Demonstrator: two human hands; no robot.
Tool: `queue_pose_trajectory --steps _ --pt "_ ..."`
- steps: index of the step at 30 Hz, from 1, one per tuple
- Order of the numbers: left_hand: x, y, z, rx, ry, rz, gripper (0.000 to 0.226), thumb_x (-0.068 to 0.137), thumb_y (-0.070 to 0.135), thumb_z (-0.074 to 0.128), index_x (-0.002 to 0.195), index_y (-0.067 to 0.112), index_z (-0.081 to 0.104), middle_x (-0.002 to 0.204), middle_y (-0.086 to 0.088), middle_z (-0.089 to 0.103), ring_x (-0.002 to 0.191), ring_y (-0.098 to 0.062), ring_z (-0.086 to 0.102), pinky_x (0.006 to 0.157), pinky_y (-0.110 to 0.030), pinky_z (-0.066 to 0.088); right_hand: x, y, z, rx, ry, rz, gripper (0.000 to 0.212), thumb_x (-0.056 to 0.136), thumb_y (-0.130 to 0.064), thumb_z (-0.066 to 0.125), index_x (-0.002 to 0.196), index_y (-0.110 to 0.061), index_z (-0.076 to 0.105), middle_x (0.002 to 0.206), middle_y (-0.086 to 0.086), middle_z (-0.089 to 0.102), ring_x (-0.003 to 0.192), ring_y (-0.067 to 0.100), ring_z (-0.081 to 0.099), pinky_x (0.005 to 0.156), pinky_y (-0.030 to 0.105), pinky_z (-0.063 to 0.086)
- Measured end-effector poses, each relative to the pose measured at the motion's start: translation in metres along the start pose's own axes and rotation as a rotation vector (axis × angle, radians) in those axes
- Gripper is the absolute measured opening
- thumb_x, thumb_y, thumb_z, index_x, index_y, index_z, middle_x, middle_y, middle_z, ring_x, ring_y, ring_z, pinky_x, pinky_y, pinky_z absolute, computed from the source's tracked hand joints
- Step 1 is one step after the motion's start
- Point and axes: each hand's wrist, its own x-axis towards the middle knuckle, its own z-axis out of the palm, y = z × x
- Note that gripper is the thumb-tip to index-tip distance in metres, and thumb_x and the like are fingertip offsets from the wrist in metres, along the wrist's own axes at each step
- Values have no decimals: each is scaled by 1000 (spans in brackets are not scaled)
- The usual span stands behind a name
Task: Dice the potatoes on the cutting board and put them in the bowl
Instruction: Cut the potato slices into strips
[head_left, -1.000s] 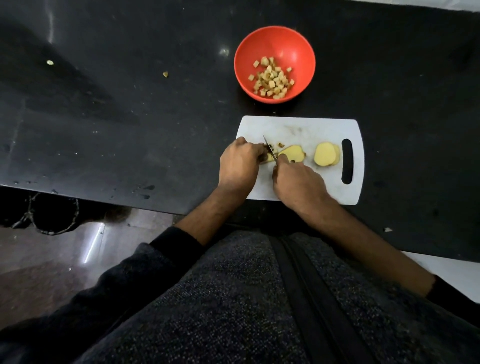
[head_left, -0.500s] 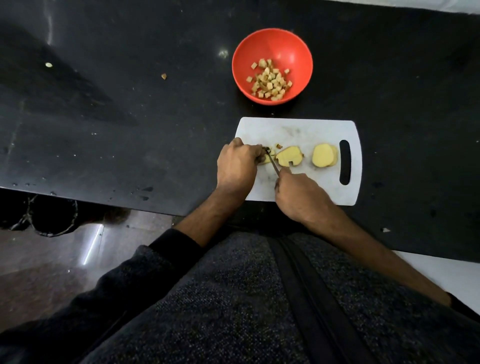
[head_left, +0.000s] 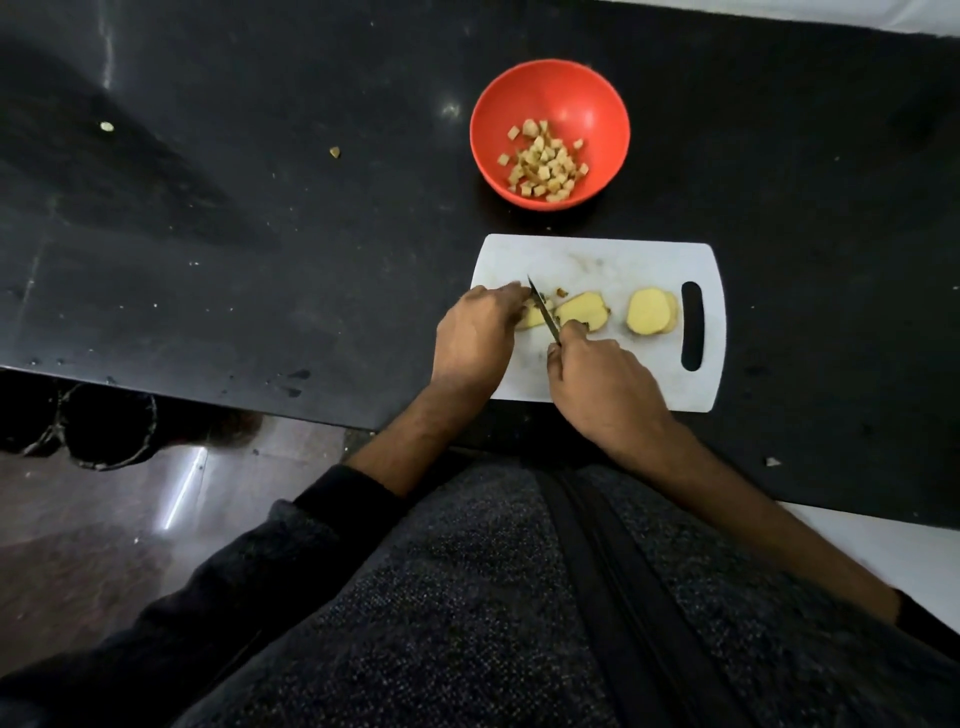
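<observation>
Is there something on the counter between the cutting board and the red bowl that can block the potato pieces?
Nothing visible does. The strip of black counter between the white cutting board and the red bowl shows nothing that would block them. The bowl stands apart from the board, just beyond its far edge.

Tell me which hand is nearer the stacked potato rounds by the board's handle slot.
Right. The right hand sits just below-left of the stacked potato rounds, gripping the knife; the left hand lies farther left, beyond the blade.
</observation>
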Motion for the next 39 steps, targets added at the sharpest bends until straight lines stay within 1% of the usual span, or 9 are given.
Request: queue_pose_trajectory --steps 3,7,10,18,21,27,30,35,39 --pt "-3 -1 -5 -8 36 -5 25 95 17 64 119 17 69 104 -6 71 95 -28 63 69 -40 53 1 -3 3 17 -7 -1 29 104 -32 35 119 -11 48 75 3 50 63 24 46 55 32 31" --pt "-1 -11 0 21 -11 3 37 88 29 74 124 20 69 125 8 67 113 -18 52 70 -40 55 1 -6 9 15 -8 -19 38 104 -31 36 132 -8 45 87 11 65 64 24 47 56 32 33" --pt "1 -15 6 18 -37 0 38 86 30 76 122 17 70 123 7 67 116 -19 50 70 -38 54 2 -5 11 5 -9 -13 40 104 -31 35 135 -7 44 88 12 66 66 25 50 57 32 32" --pt "2 -15 10 55 -36 38 20 91 20 69 109 16 76 114 3 67 110 -20 52 68 -39 54 1 -5 15 3 -47 -13 37 104 -28 35 134 -7 42 82 9 61 64 26 49 54 33 33" --pt "4 -12 10 50 -30 19 17 91 16 68 105 14 78 106 0 65 107 -20 52 66 -39 52 -1 -4 15 -27 -57 -32 33 102 -21 36 130 -6 40 91 15 66 76 34 62 56 35 34" --pt "10 -4 7 103 -34 -11 18 91 9 68 106 13 77 104 -4 64 107 -22 53 65 -32 43 1 -1 18 -71 5 -41 35 103 -20 37 135 -7 39 94 15 69 81 35 67 56 35 34" --pt "11 -4 7 96 -50 -18 19 91 8 67 106 13 77 106 -4 64 107 -22 54 68 -35 48 3 1 18 -47 -11 -39 32 104 -23 35 132 -8 40 94 15 68 79 34 65 57 35 34" --pt "13 -3 7 53 -66 -33 22 89 1 66 106 10 76 105 -6 63 91 -24 61 71 -35 51 6 -1 16 26 -72 -11 27 103 -23 37 125 -9 44 94 14 66 68 27 50 58 35 35" --pt "15 -3 7 45 -79 -58 18 89 3 69 102 11 77 101 -5 64 88 -23 61 67 -29 41 13 -1 23 118 -124 13 36 102 -21 38 134 -7 41 98 17 67 85 36 63 61 36 36"
